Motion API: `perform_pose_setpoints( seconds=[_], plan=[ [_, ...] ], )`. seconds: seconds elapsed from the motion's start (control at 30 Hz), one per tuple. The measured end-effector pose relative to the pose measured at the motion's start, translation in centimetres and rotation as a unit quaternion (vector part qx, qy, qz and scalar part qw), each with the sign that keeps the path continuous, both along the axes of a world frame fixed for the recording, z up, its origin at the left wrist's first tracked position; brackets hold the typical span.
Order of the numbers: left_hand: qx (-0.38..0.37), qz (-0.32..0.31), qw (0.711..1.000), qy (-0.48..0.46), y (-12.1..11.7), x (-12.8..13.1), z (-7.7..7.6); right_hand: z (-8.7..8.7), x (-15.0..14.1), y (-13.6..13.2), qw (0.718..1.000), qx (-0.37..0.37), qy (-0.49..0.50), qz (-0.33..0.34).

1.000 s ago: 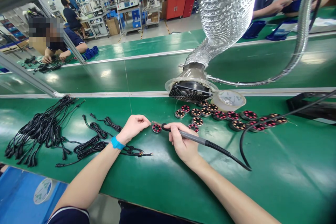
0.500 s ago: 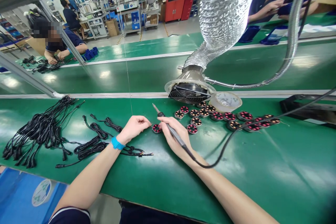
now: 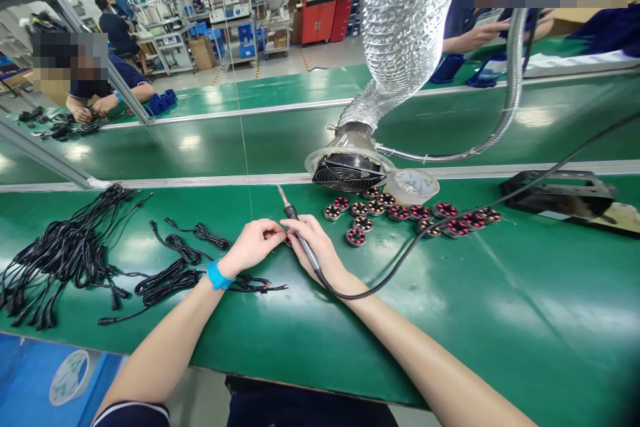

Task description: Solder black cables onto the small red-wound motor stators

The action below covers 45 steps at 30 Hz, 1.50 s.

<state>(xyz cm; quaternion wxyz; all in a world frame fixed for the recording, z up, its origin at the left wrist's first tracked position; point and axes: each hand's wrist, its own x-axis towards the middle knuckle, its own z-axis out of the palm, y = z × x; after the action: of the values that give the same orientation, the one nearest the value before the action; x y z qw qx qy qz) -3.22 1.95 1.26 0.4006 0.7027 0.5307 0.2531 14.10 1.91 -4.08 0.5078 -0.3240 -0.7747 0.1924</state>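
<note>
Nearest, well left of the soldering iron [image 3: 308, 253], sits a blue bin [image 3: 23, 373]. On the worktop [image 3: 450, 320], coiled black cables [image 3: 167, 287] lie left of the iron, with a larger cable heap [image 3: 75, 247] farther that way. The right hand [image 3: 317, 247] is closed around the iron; just left of it, the left hand [image 3: 255, 245] has its fingertips pinched together, anything between them too small to tell. A small coil ring [image 3: 288, 241], mostly hidden, is at both hands' fingertips, beside the iron. Right of the iron stand more coil rings [image 3: 355, 237] and a pale tub [image 3: 407, 197]; beyond it to the right hangs a black fan [image 3: 345, 177].
</note>
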Motion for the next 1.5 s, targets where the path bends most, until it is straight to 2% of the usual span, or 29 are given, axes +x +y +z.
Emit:
perform_pose_setpoints(
  seconds=[0.23,0.37,0.5,0.7,1.03,1.3,1.5],
  plan=[
    [-0.078,0.019,0.996,-0.044,0.2,-0.2,0.0,-0.2,0.2,0.0,1.0,-0.004,0.002,0.0],
    [-0.123,0.053,0.987,-0.085,0.4,0.2,-0.3,-0.5,0.1,0.0,1.0,-0.011,0.0,-0.002],
    [-0.126,0.092,0.983,-0.1,0.6,0.3,-0.4,-0.3,0.2,-0.2,1.0,-0.016,0.006,-0.009],
    [-0.131,0.123,0.981,-0.068,0.9,0.0,-0.5,1.0,0.9,-0.7,0.998,-0.024,0.055,-0.037],
    [-0.164,0.101,0.98,-0.047,1.0,-0.1,-0.3,0.9,1.0,-1.1,0.998,-0.033,0.054,-0.029],
    [-0.178,0.082,0.979,-0.057,1.0,-0.3,-0.4,1.8,1.8,-2.0,0.985,-0.028,0.079,-0.153],
    [-0.18,0.074,0.979,-0.052,1.0,-0.4,-0.4,1.7,2.8,-3.0,0.989,-0.029,0.106,-0.103]
  ],
)
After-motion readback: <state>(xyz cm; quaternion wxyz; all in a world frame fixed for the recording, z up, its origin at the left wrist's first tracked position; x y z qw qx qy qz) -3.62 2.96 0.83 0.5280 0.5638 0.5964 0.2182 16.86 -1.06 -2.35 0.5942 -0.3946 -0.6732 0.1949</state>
